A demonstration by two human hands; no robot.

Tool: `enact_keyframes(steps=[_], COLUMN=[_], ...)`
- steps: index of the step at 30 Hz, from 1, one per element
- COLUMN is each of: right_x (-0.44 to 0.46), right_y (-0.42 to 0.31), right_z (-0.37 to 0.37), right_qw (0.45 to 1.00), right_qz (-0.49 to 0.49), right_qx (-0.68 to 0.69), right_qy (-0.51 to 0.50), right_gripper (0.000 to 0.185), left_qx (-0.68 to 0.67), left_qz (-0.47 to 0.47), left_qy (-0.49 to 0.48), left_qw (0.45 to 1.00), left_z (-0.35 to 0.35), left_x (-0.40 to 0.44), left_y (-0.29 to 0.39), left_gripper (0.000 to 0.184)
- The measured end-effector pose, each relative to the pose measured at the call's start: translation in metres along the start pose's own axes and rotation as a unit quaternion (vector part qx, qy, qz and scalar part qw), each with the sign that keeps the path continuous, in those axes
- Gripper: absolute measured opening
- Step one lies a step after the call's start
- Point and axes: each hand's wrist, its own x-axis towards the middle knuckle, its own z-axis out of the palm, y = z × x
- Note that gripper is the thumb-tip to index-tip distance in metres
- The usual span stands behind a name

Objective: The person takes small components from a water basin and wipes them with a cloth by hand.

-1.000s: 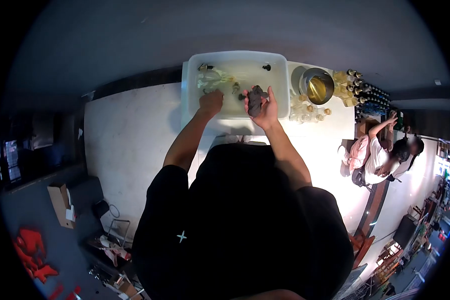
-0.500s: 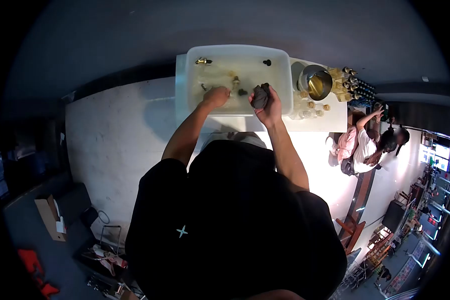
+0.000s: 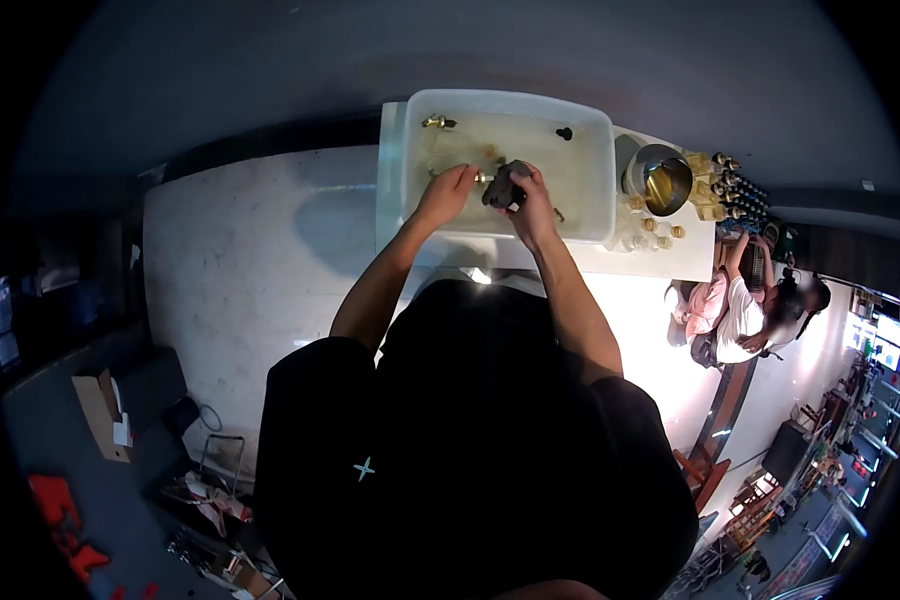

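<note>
Over a translucent white plastic tub (image 3: 610, 165) of cloudy water, my two hands are close together. My left hand (image 3: 446, 196) is closed on a small gold-coloured piece (image 3: 484, 177), whose exact kind is too small to make out. My right hand (image 3: 532, 208) grips a crumpled dark grey cloth (image 3: 503, 188), its edge against the gold piece. Toward the tub's far left corner lies a gold-and-black piece (image 3: 438, 122). A small black piece (image 3: 565, 133) lies at the far right. The cloth and fingers hide part of the water.
Right of the tub, a metal bowl (image 3: 660, 180) with yellowish liquid stands on the white table (image 3: 685, 262). Small clear bottles (image 3: 650, 230) are in front of it, with rows of capped bottles (image 3: 735, 190) beyond. Another person (image 3: 740, 310) is farther right.
My hands have come together over the tub. The cloth has moved left to meet the gold piece, which my left hand has lifted. The view has shifted slightly.
</note>
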Motion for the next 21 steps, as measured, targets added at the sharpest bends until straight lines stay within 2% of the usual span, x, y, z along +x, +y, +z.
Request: enact_keyframes(steps=[4,7,10,11,12,13,16,19,20,21], right_x=[0.028,0.038,0.022,0.019,0.019,0.019,0.025,0.017,0.014,0.012], right_y=[0.018,0.035,0.028,0.025,0.02,0.018,0.022,0.013,0.01,0.008], right_z=[-0.015,-0.008,0.013,0.014,0.014,0.014,0.012,0.019,0.022,0.024], right_qw=[0.987,0.991,0.977,0.975,0.971,0.966,0.899,0.839,0.823,0.834], right_qz=[0.088,-0.069,-0.164,-0.143,-0.125,-0.107,-0.21,-0.27,-0.283,-0.263], right_qx=[0.081,-0.024,-0.114,-0.147,-0.179,-0.21,-0.36,-0.463,-0.486,-0.48], right_qy=[-0.11,-0.112,-0.077,-0.088,-0.098,-0.106,-0.135,-0.093,-0.082,-0.073], right_gripper=[0.025,0.021,0.021,0.022,0.024,0.025,0.025,0.024,0.025,0.025], left_qx=[0.003,0.031,0.012,-0.101,-0.212,-0.318,-0.396,-0.348,-0.217,-0.077], left_qz=[-0.006,-0.054,0.055,-0.054,-0.158,-0.256,-0.3,-0.3,-0.181,-0.055], left_qy=[0.034,0.107,0.16,0.106,0.05,-0.01,-0.058,-0.018,0.047,0.112], left_qw=[0.999,0.992,0.986,0.988,0.963,0.913,0.866,0.888,0.958,0.989], left_z=[0.012,0.018,0.03,0.029,0.023,0.019,0.018,0.026,0.033,0.04], left_x=[0.002,-0.003,0.003,0.003,0.004,0.005,0.0,0.002,0.001,0.0], left_y=[-0.004,0.007,-0.024,-0.029,-0.024,-0.018,-0.01,-0.019,-0.028,-0.032], left_gripper=[0.041,0.042,0.043,0.042,0.041,0.041,0.035,0.037,0.037,0.038])
